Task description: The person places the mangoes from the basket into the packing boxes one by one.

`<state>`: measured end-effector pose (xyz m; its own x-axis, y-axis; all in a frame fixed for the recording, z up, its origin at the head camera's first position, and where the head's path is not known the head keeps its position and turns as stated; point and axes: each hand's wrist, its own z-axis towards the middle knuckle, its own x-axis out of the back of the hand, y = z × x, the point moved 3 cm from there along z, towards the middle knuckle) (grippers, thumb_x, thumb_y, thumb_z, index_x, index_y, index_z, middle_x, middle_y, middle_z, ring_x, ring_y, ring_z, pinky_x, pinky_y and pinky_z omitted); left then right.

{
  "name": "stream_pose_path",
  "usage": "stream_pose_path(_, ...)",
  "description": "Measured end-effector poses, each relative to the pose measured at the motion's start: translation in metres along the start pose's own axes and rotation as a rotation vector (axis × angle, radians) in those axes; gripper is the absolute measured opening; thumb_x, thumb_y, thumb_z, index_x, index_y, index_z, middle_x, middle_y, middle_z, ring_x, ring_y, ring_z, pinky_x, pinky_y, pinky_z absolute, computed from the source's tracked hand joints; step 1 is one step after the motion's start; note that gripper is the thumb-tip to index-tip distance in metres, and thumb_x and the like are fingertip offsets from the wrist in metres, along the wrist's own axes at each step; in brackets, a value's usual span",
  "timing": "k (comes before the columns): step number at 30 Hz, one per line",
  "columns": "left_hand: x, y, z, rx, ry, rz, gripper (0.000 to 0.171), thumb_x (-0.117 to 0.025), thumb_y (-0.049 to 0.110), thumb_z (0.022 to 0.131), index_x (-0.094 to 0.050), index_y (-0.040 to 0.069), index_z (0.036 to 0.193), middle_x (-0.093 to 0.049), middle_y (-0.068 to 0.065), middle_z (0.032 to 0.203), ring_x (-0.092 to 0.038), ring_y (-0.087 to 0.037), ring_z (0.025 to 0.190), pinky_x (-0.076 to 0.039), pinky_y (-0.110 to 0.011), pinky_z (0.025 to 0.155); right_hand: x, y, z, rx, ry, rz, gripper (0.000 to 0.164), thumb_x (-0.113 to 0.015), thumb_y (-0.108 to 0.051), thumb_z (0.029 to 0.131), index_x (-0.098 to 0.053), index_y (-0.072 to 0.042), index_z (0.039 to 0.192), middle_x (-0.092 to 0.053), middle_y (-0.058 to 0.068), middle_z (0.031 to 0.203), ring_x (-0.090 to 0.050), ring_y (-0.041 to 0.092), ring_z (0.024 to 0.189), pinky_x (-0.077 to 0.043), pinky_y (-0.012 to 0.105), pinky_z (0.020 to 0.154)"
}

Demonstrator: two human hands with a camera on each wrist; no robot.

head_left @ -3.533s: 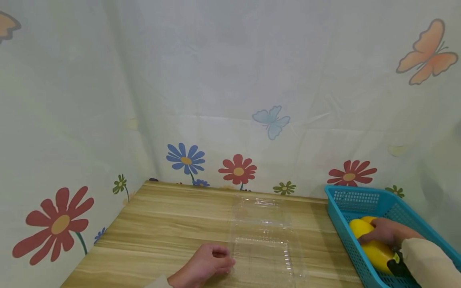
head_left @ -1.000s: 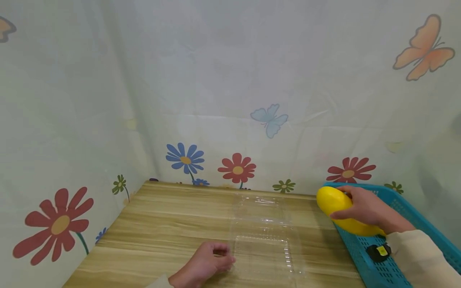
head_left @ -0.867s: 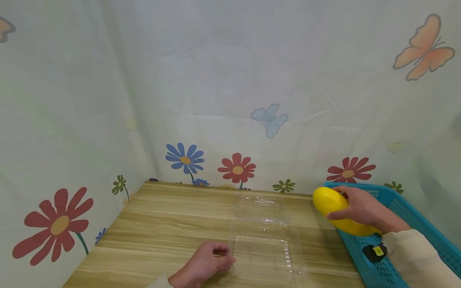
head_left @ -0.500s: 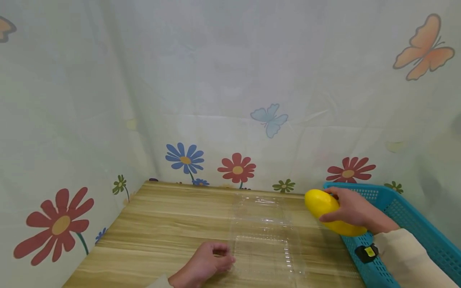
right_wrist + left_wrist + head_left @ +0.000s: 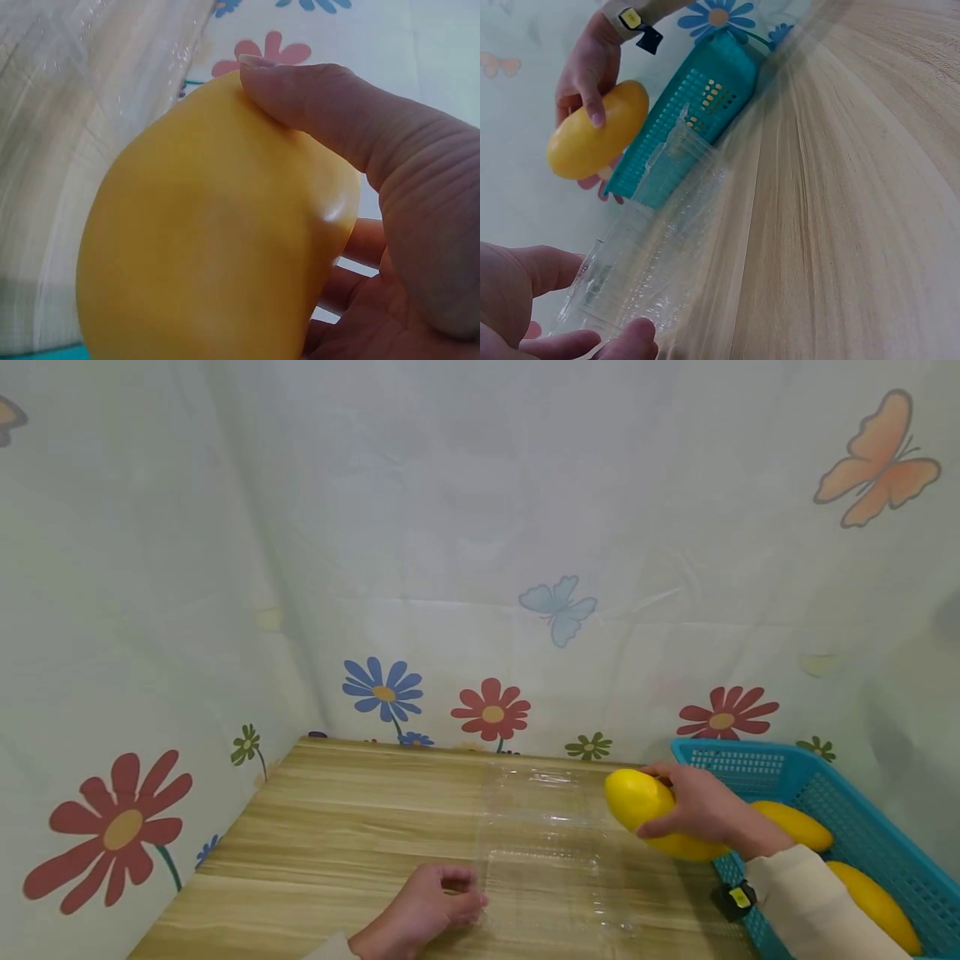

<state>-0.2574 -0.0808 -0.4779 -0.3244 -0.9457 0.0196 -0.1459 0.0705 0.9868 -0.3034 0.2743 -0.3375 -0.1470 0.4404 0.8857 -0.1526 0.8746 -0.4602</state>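
My right hand grips a smooth yellow mango, held in the air just left of the basket's rim. In the right wrist view the thumb lies over the mango, with the fingers round its far side. A clear plastic clamshell container lies opened out on the table, its lid half toward the wall. My left hand pinches the container's left edge; the left wrist view shows that edge between thumb and fingers. Two more mangoes, one farther back and one nearer, lie in the blue basket.
The basket stands at the right side of the wood-grain table. Behind and to the left hangs a pale curtain printed with flowers and butterflies. A small black device with a yellow patch is strapped at the right wrist.
My right hand has lifted one mango out of the basket and carried it left, toward the container. The left hand stays at the container's edge.
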Motion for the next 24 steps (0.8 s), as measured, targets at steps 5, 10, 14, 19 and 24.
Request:
stream_pose_path(5, -0.001, 0.0, -0.001, -0.008, 0.0, -0.002, 0.043, -0.075, 0.0, 0.089, -0.057, -0.019, 0.123, -0.061, -0.013, 0.102, -0.068, -0.013, 0.081, -0.063, -0.028, 0.078, -0.008, -0.006, 0.003, 0.031, 0.0, 0.0, 0.087, -0.094, -0.043, 0.068, -0.057, -0.005, 0.137, -0.068, 0.004, 0.114, -0.058, 0.02, 0.092, -0.057, 0.044, 0.081)
stream_pose_path(10, -0.001, 0.001, -0.001, -0.005, -0.004, -0.005, 0.043, -0.075, 0.0, 0.089, -0.057, -0.019, 0.123, -0.061, -0.013, 0.102, -0.067, -0.013, 0.08, -0.063, -0.028, 0.077, -0.017, -0.012, 0.005, 0.072, 0.003, 0.008, 0.082, -0.094, -0.042, 0.068, -0.06, -0.008, 0.135, -0.069, 0.002, 0.113, -0.058, 0.018, 0.091, -0.055, 0.041, 0.081)
stream_pose_path(14, 0.0, 0.001, -0.002, -0.007, -0.008, -0.002, 0.044, -0.075, 0.0, 0.089, -0.057, -0.02, 0.123, -0.061, -0.013, 0.102, -0.067, -0.013, 0.08, -0.063, -0.028, 0.078, -0.024, -0.017, 0.008, 0.107, 0.015, 0.007, 0.079, -0.095, -0.038, 0.068, -0.061, -0.008, 0.133, -0.068, 0.001, 0.112, -0.058, 0.017, 0.091, -0.054, 0.04, 0.083)
stream_pose_path(19, 0.0, 0.002, -0.003, -0.014, -0.009, -0.005, 0.044, -0.075, 0.0, 0.089, -0.056, -0.02, 0.123, -0.061, -0.013, 0.102, -0.067, -0.013, 0.08, -0.063, -0.029, 0.078, -0.033, -0.022, 0.01, 0.136, 0.01, 0.052, 0.076, -0.095, -0.031, 0.069, -0.062, -0.008, 0.133, -0.068, 0.001, 0.113, -0.059, 0.018, 0.092, -0.055, 0.039, 0.085)
stream_pose_path(24, -0.001, 0.002, -0.003, -0.012, -0.005, -0.001, 0.044, -0.076, 0.0, 0.088, -0.057, -0.02, 0.123, -0.061, -0.013, 0.102, -0.066, -0.013, 0.08, -0.063, -0.028, 0.078, -0.04, -0.027, 0.013, 0.155, 0.0, 0.074, 0.074, -0.095, -0.028, 0.07, -0.062, -0.009, 0.134, -0.068, 0.001, 0.115, -0.06, 0.017, 0.095, -0.056, 0.04, 0.087)
